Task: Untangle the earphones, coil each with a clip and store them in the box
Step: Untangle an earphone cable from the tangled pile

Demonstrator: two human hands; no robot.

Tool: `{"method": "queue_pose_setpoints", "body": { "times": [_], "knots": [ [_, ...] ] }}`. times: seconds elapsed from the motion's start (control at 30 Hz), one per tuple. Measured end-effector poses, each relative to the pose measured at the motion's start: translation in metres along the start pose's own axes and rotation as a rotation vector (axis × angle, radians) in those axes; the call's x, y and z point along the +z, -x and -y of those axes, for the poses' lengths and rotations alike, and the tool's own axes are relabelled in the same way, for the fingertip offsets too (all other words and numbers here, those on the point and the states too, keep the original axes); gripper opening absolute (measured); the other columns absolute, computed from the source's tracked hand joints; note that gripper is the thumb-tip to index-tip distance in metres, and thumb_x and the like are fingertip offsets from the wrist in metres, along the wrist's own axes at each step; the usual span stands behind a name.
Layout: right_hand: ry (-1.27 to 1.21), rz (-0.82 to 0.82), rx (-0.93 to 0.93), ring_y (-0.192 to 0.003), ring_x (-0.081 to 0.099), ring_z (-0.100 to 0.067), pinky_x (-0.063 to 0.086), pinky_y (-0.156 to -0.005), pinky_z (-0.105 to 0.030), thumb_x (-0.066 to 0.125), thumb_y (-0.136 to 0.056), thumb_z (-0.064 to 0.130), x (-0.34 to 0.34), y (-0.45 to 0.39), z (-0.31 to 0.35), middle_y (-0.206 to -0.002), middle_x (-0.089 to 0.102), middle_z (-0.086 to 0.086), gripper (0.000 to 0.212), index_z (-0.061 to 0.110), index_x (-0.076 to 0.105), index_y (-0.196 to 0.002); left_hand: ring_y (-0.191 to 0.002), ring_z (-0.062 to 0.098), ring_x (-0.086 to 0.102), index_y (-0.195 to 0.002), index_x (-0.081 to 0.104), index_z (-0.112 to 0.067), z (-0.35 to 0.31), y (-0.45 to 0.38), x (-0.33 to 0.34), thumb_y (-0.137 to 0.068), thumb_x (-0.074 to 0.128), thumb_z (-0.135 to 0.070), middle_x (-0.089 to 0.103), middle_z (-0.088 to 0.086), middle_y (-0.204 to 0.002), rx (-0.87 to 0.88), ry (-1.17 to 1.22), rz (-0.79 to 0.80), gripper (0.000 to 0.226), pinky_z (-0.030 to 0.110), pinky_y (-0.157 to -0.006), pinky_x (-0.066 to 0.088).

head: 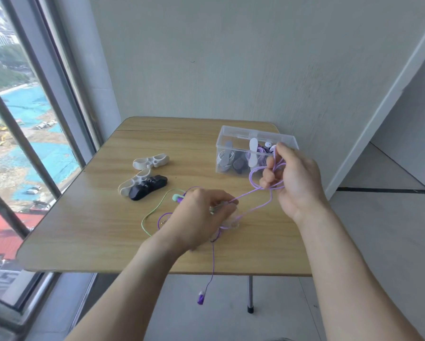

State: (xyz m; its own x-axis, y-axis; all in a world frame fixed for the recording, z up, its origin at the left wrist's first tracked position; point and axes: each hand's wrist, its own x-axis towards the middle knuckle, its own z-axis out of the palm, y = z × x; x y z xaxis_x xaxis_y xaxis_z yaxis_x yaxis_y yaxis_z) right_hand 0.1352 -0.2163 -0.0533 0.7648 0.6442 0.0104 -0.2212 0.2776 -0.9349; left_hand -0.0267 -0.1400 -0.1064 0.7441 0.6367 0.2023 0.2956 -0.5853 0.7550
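Honestly this looked mid-coiling: right hand, just in front of the clear box, had purple earphone cord looped round curled fingers, left hand pinched the cord nearer the table edge, so next probably a clip.

Matt wood-grain table; clear glossy plastic box; smooth rubbery-looking clips
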Motion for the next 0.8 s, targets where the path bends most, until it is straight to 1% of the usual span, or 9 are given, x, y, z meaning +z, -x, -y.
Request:
{"method": "queue_pose_setpoints", "body": {
  "times": [0.03,0.13,0.27,0.33,0.4,0.5,0.6,0.7,0.8],
  "knots": [
    [0.024,-0.012,-0.030,-0.040,0.035,-0.018,0.035,-0.044,-0.026,0.052,-0.100,0.012,-0.003,-0.002,0.000,-0.057,0.049,-0.005,0.025,0.008,0.049,-0.076,-0.069,-0.011,0.062,-0.099,0.077,-0.023,0.001,0.000,-0.004,-0.095,0.065,-0.023,0.075,-0.010,-0.085,-0.013,0.020,-0.015,0.013,0.011,-0.062,0.049],
    [0.081,-0.063,-0.081,-0.045,0.020,-0.015,0.021,-0.046,-0.024,0.053,-0.096,0.009,-0.013,-0.007,0.002,-0.058,0.041,-0.005,0.030,0.013,0.044,-0.068,-0.077,-0.006,0.068,-0.097,0.080,-0.023,0.010,-0.003,-0.015,-0.092,0.068,-0.018,0.076,-0.013,-0.083,-0.048,0.007,-0.116,0.013,0.024,-0.078,0.055],
    [0.238,-0.029,-0.144,-0.041,0.021,-0.014,0.019,-0.045,-0.022,0.058,-0.094,0.011,-0.023,-0.007,0.013,-0.059,0.040,-0.003,0.029,0.014,0.049,-0.067,-0.072,-0.004,0.067,-0.083,0.078,-0.023,0.019,-0.008,-0.027,-0.091,0.068,-0.021,0.074,-0.015,-0.073,-0.167,0.048,-0.320,0.014,0.017,-0.067,0.050],
    [0.570,0.142,-0.148,-0.040,0.034,-0.011,0.030,-0.044,-0.022,0.071,-0.091,0.024,-0.025,-0.002,0.013,-0.062,0.047,-0.003,0.020,0.014,0.062,-0.075,-0.071,-0.001,0.066,-0.081,0.077,-0.021,0.017,-0.008,-0.027,-0.091,0.065,-0.023,0.072,-0.015,-0.069,-0.194,0.101,-0.395,0.015,0.027,-0.067,0.055],
    [0.929,0.388,-0.108,-0.055,0.051,-0.007,0.042,-0.058,-0.023,0.083,-0.078,0.038,-0.023,0.005,0.006,-0.071,0.061,-0.001,0.021,0.021,0.073,-0.082,-0.072,0.003,0.067,-0.081,0.076,-0.020,0.014,-0.009,-0.025,-0.090,0.063,-0.024,0.072,-0.012,-0.068,-0.219,0.155,-0.464,0.016,0.034,-0.064,0.056],
    [1.134,0.640,0.014,-0.068,0.056,-0.001,0.045,-0.076,-0.025,0.085,-0.077,0.038,-0.019,0.011,-0.004,-0.070,0.071,0.008,0.016,0.025,0.076,-0.072,-0.069,0.008,0.064,-0.084,0.073,-0.012,0.014,-0.011,-0.027,-0.093,0.058,-0.023,0.071,-0.005,-0.072,-0.278,0.177,-0.603,0.021,0.019,-0.061,0.046],
    [1.073,0.660,-0.007,-0.059,0.051,0.000,0.042,-0.066,-0.022,0.077,-0.086,0.035,-0.016,0.012,-0.001,-0.063,0.069,0.007,0.016,0.023,0.076,-0.075,-0.081,0.018,0.067,-0.091,0.069,-0.007,0.020,-0.012,-0.036,-0.097,0.052,-0.024,0.073,0.005,-0.084,-0.320,0.250,-0.664,0.025,0.024,-0.069,0.047],
    [0.851,0.535,-0.090,-0.047,0.046,0.001,0.036,-0.055,-0.012,0.068,-0.094,0.031,-0.012,0.012,0.000,-0.056,0.061,0.007,0.016,0.018,0.078,-0.091,-0.070,0.002,0.059,-0.094,0.064,-0.009,0.020,-0.010,-0.037,-0.101,0.048,-0.025,0.066,-0.006,-0.080,-0.281,0.173,-0.553,0.023,0.019,-0.062,0.042],
    [0.732,0.450,-0.142,-0.048,0.046,0.001,0.036,-0.056,-0.009,0.060,-0.100,0.024,-0.007,0.010,-0.006,-0.054,0.054,0.006,0.018,0.015,0.075,-0.103,-0.056,-0.006,0.055,-0.091,0.061,-0.012,0.012,-0.005,-0.030,-0.101,0.053,-0.021,0.063,-0.009,-0.072,-0.202,0.205,-0.384,0.016,0.013,-0.056,0.041]
  ]
}}
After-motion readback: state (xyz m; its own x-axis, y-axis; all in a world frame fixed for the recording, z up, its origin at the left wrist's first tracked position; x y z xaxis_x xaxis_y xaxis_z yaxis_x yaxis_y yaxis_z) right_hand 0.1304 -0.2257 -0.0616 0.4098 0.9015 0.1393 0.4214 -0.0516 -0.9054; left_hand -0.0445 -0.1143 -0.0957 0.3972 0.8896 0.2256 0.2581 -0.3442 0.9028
